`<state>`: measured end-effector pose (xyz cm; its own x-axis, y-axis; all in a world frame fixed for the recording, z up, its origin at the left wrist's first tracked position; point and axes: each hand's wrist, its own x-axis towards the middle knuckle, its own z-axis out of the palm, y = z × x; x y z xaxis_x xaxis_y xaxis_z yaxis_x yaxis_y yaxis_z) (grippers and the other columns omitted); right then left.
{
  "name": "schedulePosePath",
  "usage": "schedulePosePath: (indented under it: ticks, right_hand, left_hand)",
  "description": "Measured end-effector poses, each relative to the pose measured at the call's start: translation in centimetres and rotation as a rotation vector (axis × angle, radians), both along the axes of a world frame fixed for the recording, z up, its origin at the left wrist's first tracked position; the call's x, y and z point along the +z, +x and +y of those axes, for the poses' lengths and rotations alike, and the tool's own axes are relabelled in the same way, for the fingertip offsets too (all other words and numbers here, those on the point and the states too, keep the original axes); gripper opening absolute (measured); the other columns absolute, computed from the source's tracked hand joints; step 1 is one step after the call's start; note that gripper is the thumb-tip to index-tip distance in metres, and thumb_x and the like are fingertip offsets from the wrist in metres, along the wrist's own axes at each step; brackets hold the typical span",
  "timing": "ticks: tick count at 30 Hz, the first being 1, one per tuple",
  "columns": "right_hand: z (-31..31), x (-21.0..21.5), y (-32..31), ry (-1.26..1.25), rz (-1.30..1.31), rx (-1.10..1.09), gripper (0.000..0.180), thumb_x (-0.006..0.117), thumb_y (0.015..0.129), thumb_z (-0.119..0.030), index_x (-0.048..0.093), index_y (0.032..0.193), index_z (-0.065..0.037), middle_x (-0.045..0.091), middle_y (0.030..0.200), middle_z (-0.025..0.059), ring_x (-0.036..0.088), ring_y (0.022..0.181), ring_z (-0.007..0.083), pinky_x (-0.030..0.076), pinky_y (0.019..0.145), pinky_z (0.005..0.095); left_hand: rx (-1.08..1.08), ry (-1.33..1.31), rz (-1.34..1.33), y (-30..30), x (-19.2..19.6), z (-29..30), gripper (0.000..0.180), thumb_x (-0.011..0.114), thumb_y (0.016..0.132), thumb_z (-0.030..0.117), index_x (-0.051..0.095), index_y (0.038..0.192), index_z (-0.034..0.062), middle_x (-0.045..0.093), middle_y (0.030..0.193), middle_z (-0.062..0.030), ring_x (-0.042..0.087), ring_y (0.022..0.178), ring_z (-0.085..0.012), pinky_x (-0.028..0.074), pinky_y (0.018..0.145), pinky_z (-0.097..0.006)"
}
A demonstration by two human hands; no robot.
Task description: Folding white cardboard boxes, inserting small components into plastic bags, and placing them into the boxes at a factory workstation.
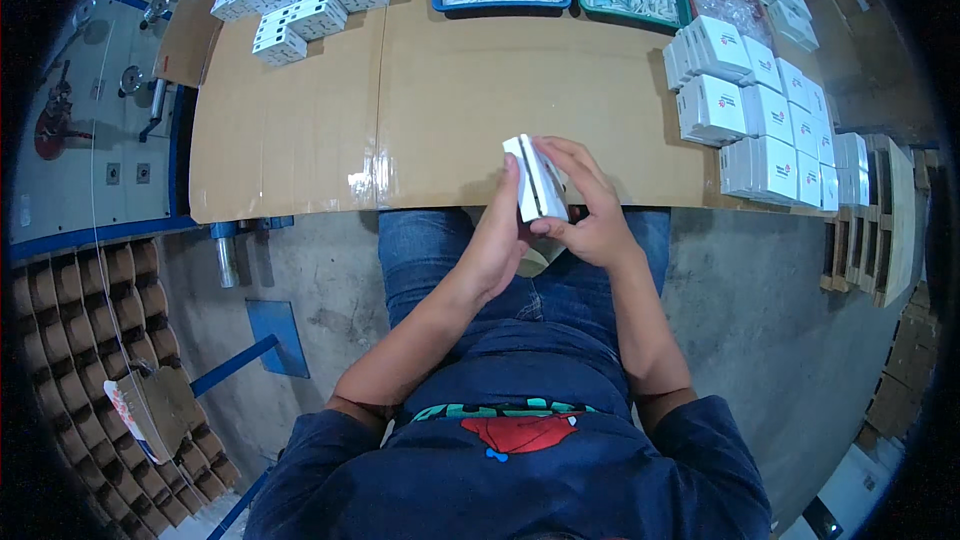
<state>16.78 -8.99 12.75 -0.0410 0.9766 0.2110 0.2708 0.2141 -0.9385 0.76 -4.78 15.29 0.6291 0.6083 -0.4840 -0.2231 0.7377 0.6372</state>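
Note:
Above my lap, at the table's near edge, I hold a small white flat box-like piece [537,180] on end, with a dark slit running along its narrow side. My left hand [488,245] grips it from the left, the thumb lying along its face. From the right, my right hand [602,225] closes on it with bent fingers and the thumb near its lower edge. The piece's far side is hidden by my fingers. Just under my hands a pale, rounded thing [533,261] shows in part between my thighs; its kind is unclear.
A cardboard sheet covers the table [480,90]. Stacked white boxes [765,120] stand at right, white block-like pieces [310,0] at far left. Along the back, a blue bin [440,2] and a green bin [684,15] hold small white parts. A wooden pallet [900,230] leans at right.

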Motion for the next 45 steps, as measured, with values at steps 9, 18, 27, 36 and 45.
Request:
schedulePosePath:
  ticks: [9, 18, 27, 36, 45]
  right_hand:
    - [0.4, -0.5, -0.4, 0.257, -0.11, -0.115, 0.081, 0.059, 0.094, -0.065, 0.057, 0.141, 0.001, 0.054, 0.14, 0.023, 0.056, 0.127, 0.037, 0.047, 0.104, 0.0442]
    - [0.1, -1.1, -0.2, 0.309, -0.092, -0.111, 0.079, 0.05, 0.099, -0.064, 0.059, 0.137, 0.005, 0.058, 0.135, 0.0248, 0.059, 0.121, 0.0397, 0.048, 0.102, 0.0448]
    - [0.1, -1.2, -0.5, 0.328, -0.059, -0.127, 0.079, 0.045, 0.101, -0.065, 0.061, 0.134, 0.006, 0.06, 0.134, 0.0258, 0.06, 0.121, 0.0405, 0.048, 0.102, 0.0453]
    - [0.3, -1.8, -0.6, 0.332, -0.02, -0.127, 0.084, 0.049, 0.098, -0.069, 0.059, 0.137, 0.005, 0.059, 0.137, 0.0269, 0.058, 0.125, 0.0407, 0.046, 0.105, 0.0463]
    - [-0.1, -0.4, -0.1, 0.013, 0.419, -0.14, 0.089, 0.063, 0.093, -0.063, 0.042, 0.155, -0.002, 0.044, 0.158, 0.0182, 0.043, 0.146, 0.0321, 0.037, 0.118, 0.0477]
  left_hand:
    - [0.086, -0.03, -0.074, 1.0, -0.6, -1.6, 0.059, 0.04, 0.11, 0.053, 0.048, 0.141, 0.0047, 0.06, 0.127, -0.0084, 0.061, 0.116, -0.0176, 0.05, 0.103, -0.037]
    - [0.091, 0.021, -0.096, 1.2, -0.8, -2.0, 0.055, 0.04, 0.11, 0.051, 0.053, 0.134, 0.0021, 0.062, 0.122, -0.0103, 0.063, 0.112, -0.0188, 0.05, 0.101, -0.039]
    - [0.146, 0.017, -0.082, 1.4, -0.8, -2.4, 0.053, 0.04, 0.111, 0.049, 0.054, 0.132, 0.002, 0.063, 0.121, -0.0101, 0.064, 0.112, -0.0193, 0.051, 0.098, -0.04]
    - [0.16, 0.117, 0.026, 1.6, -1.0, -2.5, 0.053, 0.039, 0.111, 0.048, 0.053, 0.135, 0.0025, 0.063, 0.12, -0.0085, 0.063, 0.111, -0.017, 0.051, 0.097, -0.036]
    - [0.098, 0.686, 0.126, 0.5, -1.8, -1.1, 0.096, 0.069, 0.1, 0.029, 0.002, 0.166, 0.0111, 0.037, 0.154, -0.0195, 0.043, 0.141, -0.0291, 0.038, 0.116, -0.042]
